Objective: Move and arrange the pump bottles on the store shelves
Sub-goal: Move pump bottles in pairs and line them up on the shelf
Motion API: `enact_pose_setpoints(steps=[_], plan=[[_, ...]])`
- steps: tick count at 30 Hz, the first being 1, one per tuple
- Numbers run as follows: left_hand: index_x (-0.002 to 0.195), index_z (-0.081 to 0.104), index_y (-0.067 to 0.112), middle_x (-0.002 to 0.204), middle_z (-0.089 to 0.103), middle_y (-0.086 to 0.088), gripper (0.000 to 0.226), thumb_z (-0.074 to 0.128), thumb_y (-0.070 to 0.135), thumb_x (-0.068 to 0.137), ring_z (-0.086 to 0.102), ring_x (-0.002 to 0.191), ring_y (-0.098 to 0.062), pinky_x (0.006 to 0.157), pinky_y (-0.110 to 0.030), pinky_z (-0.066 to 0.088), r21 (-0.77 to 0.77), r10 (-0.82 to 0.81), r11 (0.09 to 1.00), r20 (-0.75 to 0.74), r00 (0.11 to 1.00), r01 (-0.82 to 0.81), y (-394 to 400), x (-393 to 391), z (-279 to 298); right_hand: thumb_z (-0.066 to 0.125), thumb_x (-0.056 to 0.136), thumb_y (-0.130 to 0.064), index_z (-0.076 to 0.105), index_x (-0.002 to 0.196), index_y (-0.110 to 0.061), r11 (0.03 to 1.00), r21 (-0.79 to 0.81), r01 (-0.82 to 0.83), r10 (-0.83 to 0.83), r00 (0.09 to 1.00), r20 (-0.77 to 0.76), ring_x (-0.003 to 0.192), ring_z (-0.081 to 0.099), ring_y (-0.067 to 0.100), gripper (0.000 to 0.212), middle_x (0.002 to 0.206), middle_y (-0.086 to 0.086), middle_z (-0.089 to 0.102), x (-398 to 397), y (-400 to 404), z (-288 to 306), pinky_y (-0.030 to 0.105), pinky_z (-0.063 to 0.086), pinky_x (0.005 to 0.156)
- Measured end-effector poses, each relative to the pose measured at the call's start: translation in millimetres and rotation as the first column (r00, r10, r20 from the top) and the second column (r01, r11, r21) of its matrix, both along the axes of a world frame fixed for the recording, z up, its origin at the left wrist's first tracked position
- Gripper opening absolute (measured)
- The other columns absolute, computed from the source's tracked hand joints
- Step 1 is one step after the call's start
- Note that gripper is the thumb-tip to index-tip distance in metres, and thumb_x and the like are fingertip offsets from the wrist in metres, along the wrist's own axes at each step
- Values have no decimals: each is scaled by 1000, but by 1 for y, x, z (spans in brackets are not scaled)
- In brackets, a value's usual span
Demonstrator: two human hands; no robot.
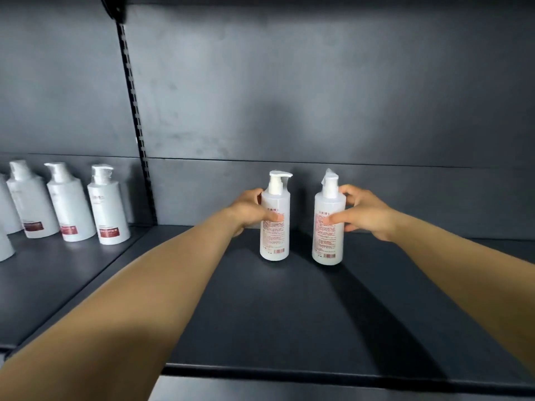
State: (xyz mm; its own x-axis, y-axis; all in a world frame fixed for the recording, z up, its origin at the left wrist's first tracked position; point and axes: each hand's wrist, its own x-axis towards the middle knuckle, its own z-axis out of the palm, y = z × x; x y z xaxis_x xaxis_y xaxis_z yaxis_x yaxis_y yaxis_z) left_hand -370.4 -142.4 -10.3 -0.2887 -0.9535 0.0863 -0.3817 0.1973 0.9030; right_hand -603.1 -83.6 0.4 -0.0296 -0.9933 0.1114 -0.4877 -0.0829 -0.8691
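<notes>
The left hand (249,211) grips the left pump bottle (275,224), and the right hand (366,212) pinches the right pump bottle (328,227) (thumb across its label); both apparently stand upright on the dark shelf (289,314), near each other.

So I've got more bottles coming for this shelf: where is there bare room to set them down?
Bare shelf lies in front of the two held bottles, and right of the right hand toward the back panel. Crowded: the neighbouring bay's row of white bottles, left of the slotted upright.

Dark shelf (289,314) carries two upright pump bottles (275,227).
</notes>
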Motion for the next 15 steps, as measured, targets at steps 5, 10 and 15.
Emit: enact_pose_setpoints(steps=[5, 10, 15], plan=[[112, 59, 8, 107, 65, -4, 44, 76, 2, 72, 61, 100, -20, 90, -31, 48, -62, 61, 996, 11, 998, -61, 10, 79, 16, 80, 70, -5, 54, 118, -20, 996, -46, -72, 72, 997, -14, 103, 65, 18, 57, 113, -1, 67, 75, -7, 16, 43, 56, 85], [109, 63, 13, 109, 69, -2, 44, 79, 4, 69, 63, 105, -19, 98, -35, 48, -76, 131, 989, 15, 991, -129, 19, 180, 26, 79, 71, -3, 53, 116, -22, 985, -63, -163, 162, 987, -14, 102, 64, 18, 55, 114, 1, 66, 174, -12, 25, 41, 56, 82], [102, 63, 15, 105, 69, -1, 38, 78, 2, 70, 64, 99, -17, 91, -30, 50, -49, 134, 990, 30, 991, -132, 27, 282, 34, 79, 72, -5, 52, 120, -26, 975, -64, -211, 209, 977, -35, 106, 62, 18, 59, 116, -2, 65, 284, -19, 28, 46, 54, 88]])
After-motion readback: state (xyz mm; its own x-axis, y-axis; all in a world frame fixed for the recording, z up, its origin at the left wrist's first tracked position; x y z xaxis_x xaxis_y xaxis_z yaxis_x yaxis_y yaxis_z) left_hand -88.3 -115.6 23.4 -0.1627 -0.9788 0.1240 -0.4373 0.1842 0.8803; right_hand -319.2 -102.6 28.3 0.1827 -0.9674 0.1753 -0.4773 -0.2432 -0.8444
